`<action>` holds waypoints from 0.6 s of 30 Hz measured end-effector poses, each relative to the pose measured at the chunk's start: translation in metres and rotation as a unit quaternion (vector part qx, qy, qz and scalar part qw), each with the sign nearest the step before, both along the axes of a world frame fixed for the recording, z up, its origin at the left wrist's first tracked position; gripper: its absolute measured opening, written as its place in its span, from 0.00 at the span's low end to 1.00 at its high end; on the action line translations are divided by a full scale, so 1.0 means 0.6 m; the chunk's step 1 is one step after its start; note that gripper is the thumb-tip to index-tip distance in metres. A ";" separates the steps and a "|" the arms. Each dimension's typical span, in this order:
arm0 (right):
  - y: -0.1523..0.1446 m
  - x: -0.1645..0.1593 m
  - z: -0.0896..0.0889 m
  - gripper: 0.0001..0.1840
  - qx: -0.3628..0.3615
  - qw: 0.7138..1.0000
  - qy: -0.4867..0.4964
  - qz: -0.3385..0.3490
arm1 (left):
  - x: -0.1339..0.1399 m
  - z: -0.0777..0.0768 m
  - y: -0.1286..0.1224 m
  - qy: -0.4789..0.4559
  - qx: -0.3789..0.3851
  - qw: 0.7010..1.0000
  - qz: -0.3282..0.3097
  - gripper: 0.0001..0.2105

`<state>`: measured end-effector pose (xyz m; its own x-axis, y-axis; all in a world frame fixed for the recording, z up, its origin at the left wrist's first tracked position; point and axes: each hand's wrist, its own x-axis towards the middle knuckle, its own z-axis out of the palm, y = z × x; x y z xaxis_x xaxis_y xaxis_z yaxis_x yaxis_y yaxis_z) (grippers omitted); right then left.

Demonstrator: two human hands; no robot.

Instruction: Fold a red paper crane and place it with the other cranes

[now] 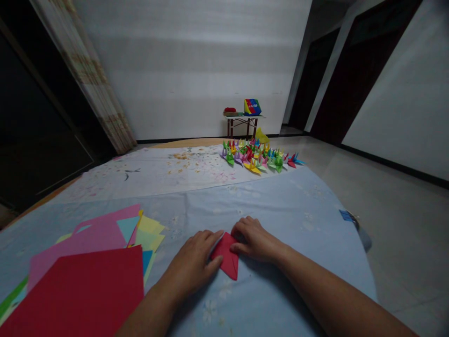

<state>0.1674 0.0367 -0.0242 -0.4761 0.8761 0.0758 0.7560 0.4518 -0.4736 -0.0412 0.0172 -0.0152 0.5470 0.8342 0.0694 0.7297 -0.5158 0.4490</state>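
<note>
A small folded piece of red origami paper lies on the pale blue tablecloth, its narrow point toward me. My left hand grips its left edge between thumb and fingers. On the opposite side, my right hand pinches the upper right edge, the thumb lying on top of the paper. Fold lines run down its lower part. The undersides of the fingers and the paper's far edges are partly hidden.
Loose coloured sheets lie at the left, a large red one on top. Many folded paper cranes crowd the table's far right. Behind stands a small side table with a colourful box. The round table's edge curves along the right.
</note>
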 end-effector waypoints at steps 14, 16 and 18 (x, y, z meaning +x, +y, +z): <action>0.036 -0.018 -0.037 0.11 0.043 0.981 0.176 -0.067 | 0.008 -0.025 0.017 -0.169 -0.040 0.983 0.055 0.18; 0.043 -0.015 -0.039 0.09 0.052 0.979 0.182 -0.080 | 0.006 -0.022 0.017 -0.170 -0.050 0.983 0.039 0.16; 0.044 -0.013 -0.039 0.07 0.050 0.981 0.172 -0.068 | 0.004 -0.023 0.018 -0.166 -0.054 0.984 0.019 0.15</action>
